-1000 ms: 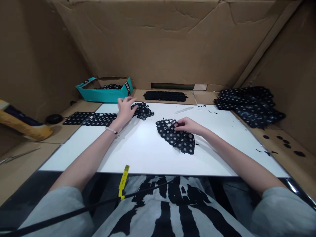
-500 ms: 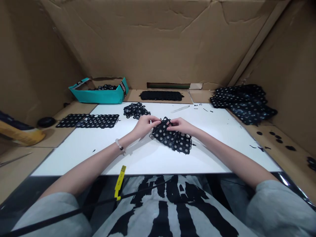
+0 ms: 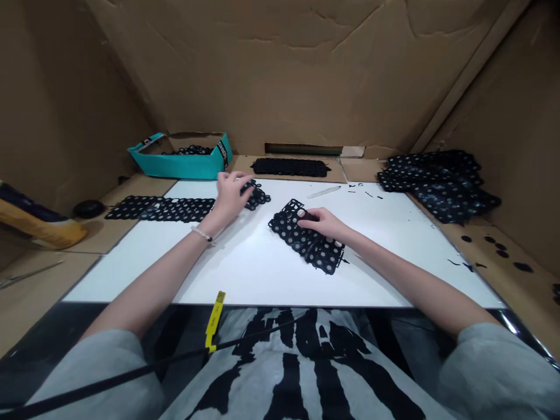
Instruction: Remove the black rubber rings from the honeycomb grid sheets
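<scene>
On the white board (image 3: 245, 268), a black dotted mesh piece (image 3: 301, 239) lies at an angle near the middle. My right hand (image 3: 321, 223) pinches its upper right edge between thumb and fingers. My left hand (image 3: 234, 192), with a beaded bracelet at the wrist, is over the pile of small black ring pieces (image 3: 258, 196). Its fingers are apart and partly cover the pile; nothing shows in its grip.
A teal box (image 3: 184, 166) with black pieces stands at the back left. Flat black mesh strips (image 3: 175, 210) lie left, another (image 3: 291, 167) at the back. A mesh heap (image 3: 441, 181) sits right. A clear pen-like tool (image 3: 324, 192) lies behind the hands.
My left hand has let go of the mesh piece and moved left and back to the ring pile. My right hand stays at the mesh. The view has shifted slightly.
</scene>
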`<act>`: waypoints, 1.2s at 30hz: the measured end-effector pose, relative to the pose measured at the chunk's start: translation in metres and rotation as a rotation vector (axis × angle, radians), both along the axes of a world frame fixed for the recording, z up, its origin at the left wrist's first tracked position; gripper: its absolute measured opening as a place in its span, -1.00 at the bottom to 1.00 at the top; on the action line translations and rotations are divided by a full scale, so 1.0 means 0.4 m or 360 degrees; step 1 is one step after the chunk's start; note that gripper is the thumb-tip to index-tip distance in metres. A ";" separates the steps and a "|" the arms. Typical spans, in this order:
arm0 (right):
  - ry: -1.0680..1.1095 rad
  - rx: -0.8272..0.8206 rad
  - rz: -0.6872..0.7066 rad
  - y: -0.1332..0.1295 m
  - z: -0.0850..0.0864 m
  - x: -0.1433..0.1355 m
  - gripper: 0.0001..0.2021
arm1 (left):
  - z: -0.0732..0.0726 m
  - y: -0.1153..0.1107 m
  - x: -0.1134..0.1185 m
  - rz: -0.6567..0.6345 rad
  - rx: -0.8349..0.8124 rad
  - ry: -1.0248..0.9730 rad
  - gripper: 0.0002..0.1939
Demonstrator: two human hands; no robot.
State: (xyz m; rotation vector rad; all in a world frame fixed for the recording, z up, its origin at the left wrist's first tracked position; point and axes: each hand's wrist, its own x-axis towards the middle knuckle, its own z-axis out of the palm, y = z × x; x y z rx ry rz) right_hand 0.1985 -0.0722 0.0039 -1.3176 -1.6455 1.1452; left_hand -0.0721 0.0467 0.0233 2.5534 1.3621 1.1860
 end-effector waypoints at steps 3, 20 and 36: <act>-0.0008 0.0107 -0.0072 -0.005 -0.002 -0.015 -0.61 | 0.025 -0.101 0.076 -0.0473 -0.0158 0.0173 -0.67; 0.0029 0.0170 0.0171 0.010 -0.017 -0.001 -0.65 | 0.008 -0.170 0.129 -0.0657 -0.0575 0.0010 -0.74; 0.0023 -0.0098 0.0043 0.004 -0.011 0.009 -0.59 | -0.003 0.095 -0.065 0.0234 -0.0337 -0.0343 -0.76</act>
